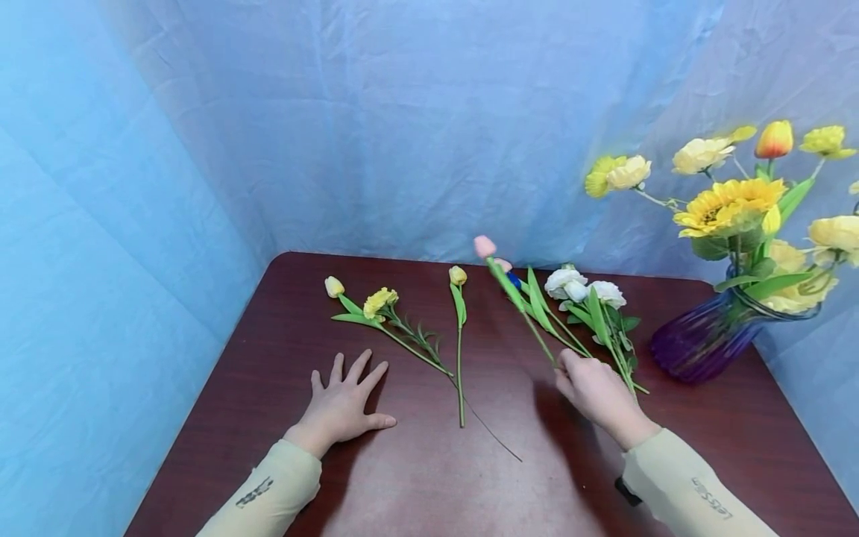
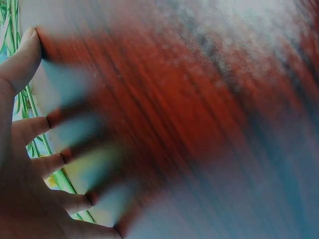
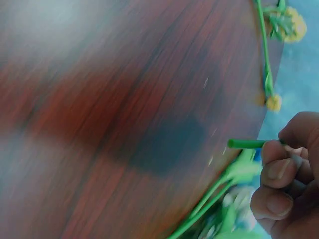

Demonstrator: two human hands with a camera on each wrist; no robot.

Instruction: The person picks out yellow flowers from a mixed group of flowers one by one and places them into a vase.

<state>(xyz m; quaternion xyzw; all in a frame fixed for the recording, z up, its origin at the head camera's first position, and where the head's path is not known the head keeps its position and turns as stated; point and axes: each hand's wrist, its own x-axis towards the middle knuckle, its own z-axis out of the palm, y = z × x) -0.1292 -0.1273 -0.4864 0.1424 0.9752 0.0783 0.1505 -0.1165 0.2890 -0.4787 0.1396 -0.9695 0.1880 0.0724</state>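
My right hand (image 1: 597, 395) grips a pink tulip (image 1: 485, 247) by its green stem, the bloom tilted up and away to the left; the cut stem end (image 3: 239, 144) pokes out of the fingers in the right wrist view. Spread wide on the tabletop, my left hand (image 1: 345, 406) holds nothing. Beyond its fingertips lie a pale yellow tulip (image 1: 334, 287) and a yellow carnation-like flower (image 1: 380, 302). To their right a single yellow tulip (image 1: 458, 276) lies with its stem toward me. White flowers (image 1: 566, 284) with green leaves lie just past my right hand.
At the right stands a purple-blue glass vase (image 1: 698, 339), leaning in view, filled with yellow and cream flowers and a sunflower (image 1: 728, 205). The dark wood table (image 1: 416, 492) ends at blue cloth walls (image 1: 416, 134). Another pink bloom (image 1: 502, 265) lies behind the held stem.
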